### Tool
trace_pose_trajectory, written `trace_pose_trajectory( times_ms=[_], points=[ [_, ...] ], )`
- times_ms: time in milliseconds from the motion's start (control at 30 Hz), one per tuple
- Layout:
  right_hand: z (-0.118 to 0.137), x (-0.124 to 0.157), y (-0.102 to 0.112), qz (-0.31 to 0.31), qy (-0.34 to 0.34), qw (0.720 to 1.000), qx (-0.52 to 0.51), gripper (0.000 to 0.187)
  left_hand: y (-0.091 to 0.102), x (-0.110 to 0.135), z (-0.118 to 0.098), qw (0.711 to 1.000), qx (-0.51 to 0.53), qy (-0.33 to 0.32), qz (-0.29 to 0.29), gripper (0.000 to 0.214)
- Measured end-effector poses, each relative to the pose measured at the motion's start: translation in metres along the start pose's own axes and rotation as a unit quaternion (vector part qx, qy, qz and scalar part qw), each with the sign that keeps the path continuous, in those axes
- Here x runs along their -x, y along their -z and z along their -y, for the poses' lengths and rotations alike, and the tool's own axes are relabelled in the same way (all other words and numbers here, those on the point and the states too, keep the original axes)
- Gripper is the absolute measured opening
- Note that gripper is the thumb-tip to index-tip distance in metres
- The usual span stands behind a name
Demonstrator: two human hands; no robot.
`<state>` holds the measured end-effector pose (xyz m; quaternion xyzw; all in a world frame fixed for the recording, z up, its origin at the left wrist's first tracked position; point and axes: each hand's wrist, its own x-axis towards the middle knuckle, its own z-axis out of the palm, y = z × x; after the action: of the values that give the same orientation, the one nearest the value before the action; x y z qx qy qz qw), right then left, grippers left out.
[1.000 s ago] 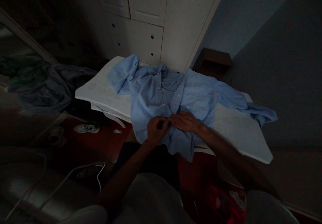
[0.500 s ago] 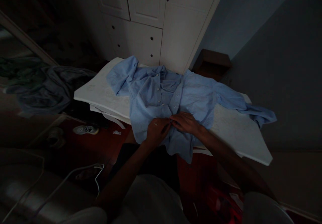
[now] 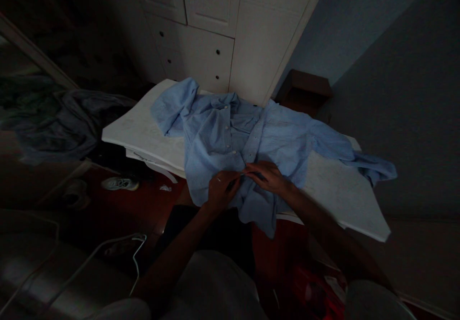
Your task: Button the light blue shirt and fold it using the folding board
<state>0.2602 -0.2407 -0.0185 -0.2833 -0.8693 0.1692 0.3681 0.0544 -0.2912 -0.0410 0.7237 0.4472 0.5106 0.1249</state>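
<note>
A light blue button-up shirt (image 3: 208, 133) lies spread over a white board (image 3: 338, 186), its lower hem hanging off the near edge. Its front is unfastened in the upper part, with several pale buttons along the left-hand placket. My left hand (image 3: 223, 188), with a ring on a finger, pinches the lower front edge of the shirt. Right beside it my right hand (image 3: 266, 174) pinches the other front edge, and the fingertips of both hands meet there. Whatever button lies between them is hidden by the fingers.
Behind the board stands a white wardrobe (image 3: 201, 47) with drawers. A brown box-like stand (image 3: 305, 90) is at the back right. Dark clothes (image 3: 75, 123) hang at the left. On the red floor are a shoe (image 3: 120, 183) and, nearer, a white hanger (image 3: 136, 257).
Both hands stay at the shirt's front edges, with only slight finger movement. The view has shifted a little; the shirt lies as before.
</note>
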Motion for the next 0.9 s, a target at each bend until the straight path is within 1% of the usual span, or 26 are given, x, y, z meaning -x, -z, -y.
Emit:
trace_pose_trajectory(
  times_ms=[100, 233, 400, 500, 600, 667, 800, 900],
  points=[
    [0.001, -0.002, -0.001, 0.01, -0.015, 1.0, 0.0, 0.042, -0.001, 0.0, -0.001, 0.999, -0.013, 0.038, -0.004, 0.011],
    [0.002, -0.006, -0.001, 0.03, -0.02, 0.999, -0.004, 0.049, -0.003, -0.003, -0.004, 0.996, -0.012, 0.089, -0.013, 0.013],
    [0.002, -0.008, -0.001, 0.031, -0.029, 0.999, 0.006, 0.048, -0.001, -0.01, -0.011, 0.987, 0.038, 0.156, -0.017, 0.011],
    [0.0, -0.008, -0.002, 0.025, -0.029, 0.999, -0.013, 0.049, 0.001, -0.015, -0.015, 0.98, 0.068, 0.188, -0.01, 0.013],
    [-0.002, -0.008, -0.002, 0.013, -0.033, 0.999, -0.039, 0.051, 0.004, -0.02, -0.017, 0.975, 0.089, 0.205, 0.003, 0.015],
    [-0.004, -0.007, -0.002, 0.007, -0.036, 0.998, -0.043, 0.049, 0.005, -0.022, -0.018, 0.972, 0.099, 0.211, 0.012, 0.014],
    [-0.005, -0.008, -0.002, 0.019, -0.046, 0.999, -0.021, 0.043, 0.005, -0.023, -0.017, 0.968, 0.097, 0.23, 0.017, 0.015],
    [-0.004, -0.01, -0.002, 0.034, -0.039, 0.999, 0.005, 0.045, 0.003, -0.022, -0.017, 0.967, 0.098, 0.236, 0.006, 0.016]
  ],
)
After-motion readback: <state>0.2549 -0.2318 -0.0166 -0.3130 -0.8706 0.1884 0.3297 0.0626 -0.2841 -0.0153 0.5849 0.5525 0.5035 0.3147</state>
